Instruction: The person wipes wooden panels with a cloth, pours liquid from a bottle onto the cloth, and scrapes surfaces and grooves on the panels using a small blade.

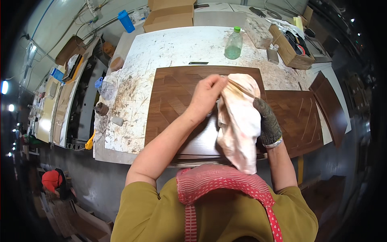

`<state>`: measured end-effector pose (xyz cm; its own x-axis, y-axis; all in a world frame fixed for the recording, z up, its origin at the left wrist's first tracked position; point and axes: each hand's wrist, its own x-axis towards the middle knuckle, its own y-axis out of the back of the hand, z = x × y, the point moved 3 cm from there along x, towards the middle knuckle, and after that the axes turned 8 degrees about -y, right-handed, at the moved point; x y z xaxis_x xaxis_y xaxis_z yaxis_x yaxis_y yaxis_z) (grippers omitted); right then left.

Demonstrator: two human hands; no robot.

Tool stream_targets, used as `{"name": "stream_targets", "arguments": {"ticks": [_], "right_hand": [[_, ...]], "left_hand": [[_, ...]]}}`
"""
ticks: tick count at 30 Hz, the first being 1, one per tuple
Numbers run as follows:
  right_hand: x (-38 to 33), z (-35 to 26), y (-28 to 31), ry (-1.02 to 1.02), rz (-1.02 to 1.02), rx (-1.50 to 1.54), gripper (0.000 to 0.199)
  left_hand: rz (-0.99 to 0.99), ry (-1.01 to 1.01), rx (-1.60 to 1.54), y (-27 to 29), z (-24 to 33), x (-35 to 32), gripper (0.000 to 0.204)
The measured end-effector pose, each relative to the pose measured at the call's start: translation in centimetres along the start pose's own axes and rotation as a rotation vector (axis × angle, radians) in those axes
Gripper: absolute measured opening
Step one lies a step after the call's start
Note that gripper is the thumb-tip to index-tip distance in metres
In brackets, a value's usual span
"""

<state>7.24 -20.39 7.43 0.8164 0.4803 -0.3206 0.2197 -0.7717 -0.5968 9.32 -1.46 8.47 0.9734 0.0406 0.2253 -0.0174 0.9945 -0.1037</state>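
Note:
My bare left hand [207,94] pinches the upper edge of a stained white cloth [238,125] between thumb and fingers. On the cloth's right side is my right hand [267,121] in a dark grey knitted glove, its fingers closed on the fabric and partly hidden by it. The cloth hangs in folds above a dark brown wooden panel [167,94] with a pattern of angled lines. Light glares off the panel's near part below my left wrist. Another brown patterned panel [296,117] lies to the right, beside my gloved hand.
On the paint-marked white table [177,44] stand a green-capped bottle [234,45], a wooden box of tools [296,56] and an open cardboard box [168,17]. A small jar [101,109] and a white block [117,121] sit left. A person in a red cap [52,180] is lower left.

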Motion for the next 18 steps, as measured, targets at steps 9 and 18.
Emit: {"name": "stream_targets", "arguments": {"ticks": [9, 18], "right_hand": [[-0.3, -2.0, 1.2, 0.265, 0.109, -0.372, 0.047], [3.0, 0.3, 4.2, 0.043, -0.187, -0.655, 0.083]], "left_hand": [[-0.045, -0.203, 0.140, 4.0, 3.7, 4.8, 0.025], [-0.357, -0.198, 0.143, -3.5, 12.0, 4.8, 0.017]]}}
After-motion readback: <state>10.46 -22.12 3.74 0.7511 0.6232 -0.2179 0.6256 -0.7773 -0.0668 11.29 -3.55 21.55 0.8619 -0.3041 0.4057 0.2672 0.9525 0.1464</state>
